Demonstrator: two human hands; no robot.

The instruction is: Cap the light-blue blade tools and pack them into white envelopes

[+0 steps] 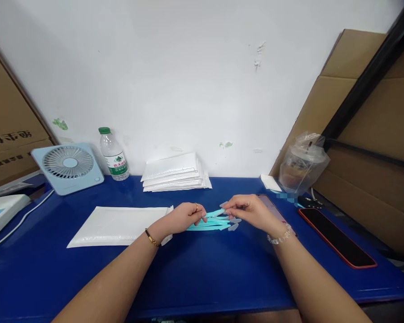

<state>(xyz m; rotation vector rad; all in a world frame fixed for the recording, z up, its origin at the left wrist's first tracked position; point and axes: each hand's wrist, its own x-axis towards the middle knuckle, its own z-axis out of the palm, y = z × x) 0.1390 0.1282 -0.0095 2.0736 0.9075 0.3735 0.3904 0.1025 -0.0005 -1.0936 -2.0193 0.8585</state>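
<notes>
Several thin turquoise strips (210,227) with translucent end tabs lie in a loose bunch in the middle of the blue table. Pinched at its near end by my left hand (185,217), one turquoise strip (215,214) is raised just above the others. My right hand (251,211) grips the far end of that same strip, by its clear tab, between thumb and fingertips. Under my left wrist lies a white padded envelope (116,224), its opening end toward the strips. My fingers hide part of the strips.
A stack of white padded envelopes (175,172) stands against the wall. A water bottle (114,154) and a blue fan (69,167) are at the back left. To the right are an orange-edged phone (336,237), another phone (271,206) and a bagged drink cup (301,163).
</notes>
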